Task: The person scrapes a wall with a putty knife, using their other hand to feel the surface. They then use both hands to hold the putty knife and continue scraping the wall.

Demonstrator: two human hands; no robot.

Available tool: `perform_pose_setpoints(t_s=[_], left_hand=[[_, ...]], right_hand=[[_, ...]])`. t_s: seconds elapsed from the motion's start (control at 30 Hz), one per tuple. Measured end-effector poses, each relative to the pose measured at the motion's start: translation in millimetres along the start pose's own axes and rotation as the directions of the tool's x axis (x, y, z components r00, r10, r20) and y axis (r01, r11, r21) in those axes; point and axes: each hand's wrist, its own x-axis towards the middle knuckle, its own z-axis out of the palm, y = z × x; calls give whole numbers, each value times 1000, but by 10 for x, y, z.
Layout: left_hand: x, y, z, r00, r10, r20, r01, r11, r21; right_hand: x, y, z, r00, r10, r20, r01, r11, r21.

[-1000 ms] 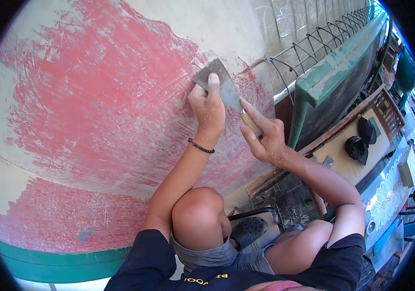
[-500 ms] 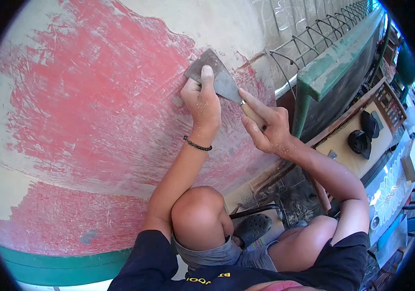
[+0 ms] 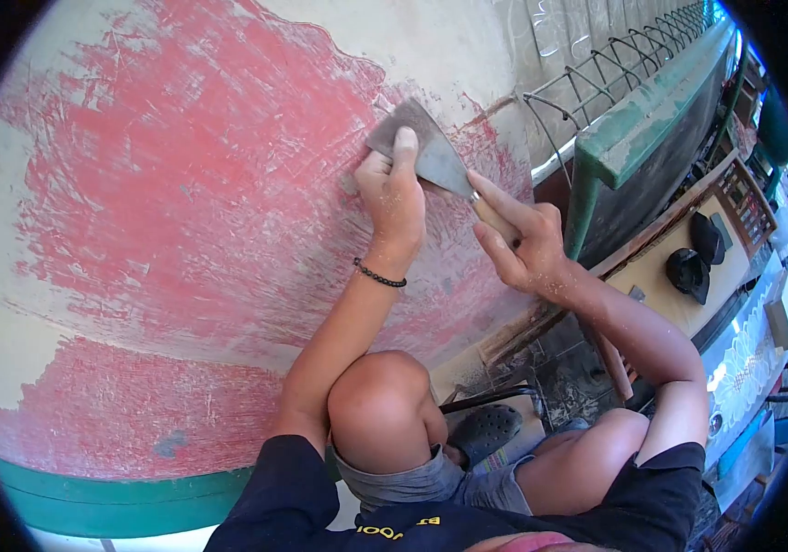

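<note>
A putty knife (image 3: 440, 164) with a wide grey metal blade lies against a wall surface (image 3: 201, 166) of scraped red and cream paint. My left hand (image 3: 395, 198) pinches the blade, its thumb flat on top and its fingers curled beneath. Around the light wooden handle, my right hand (image 3: 527, 241) is closed, with the index finger stretched along it towards the blade. Pale dust specks both hands. A black bead bracelet (image 3: 378, 273) circles my left wrist.
At the right stands a green-framed panel (image 3: 629, 138) beside a wire coil (image 3: 596, 78). Further right, a wooden board (image 3: 666, 299) holds black cup-shaped items (image 3: 689, 273). My bent knee (image 3: 380, 400) is below my left forearm. A green band (image 3: 118, 506) edges the wall's bottom.
Both hands and the putty knife have shifted slightly right in view. The grip is unchanged. The background has also shifted a little.
</note>
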Motion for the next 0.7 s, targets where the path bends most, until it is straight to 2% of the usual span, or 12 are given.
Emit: perform_pose_setpoints(t_s=[0.13,0.33,0.43,0.53,0.7], left_hand=[[-18,107,52,999,26,-22,-26,1000,6],[-159,-118,-101,976,-198,91,192,979,63],[-169,-114,-99,983,-172,72,165,982,94],[-75,-35,-49,997,-70,25,69,997,35],[-50,72,15,998,-59,12,59,998,-4]], right_hand=[[48,-57,-3,999,46,18,-46,999,-3],[-242,101,98,997,73,10,-74,995,74],[-254,79,107,996,90,13,-90,994,56],[-106,-42,64,996,91,-13,-91,995,45],[-20,-92,39,995,101,-10,-101,994,41]])
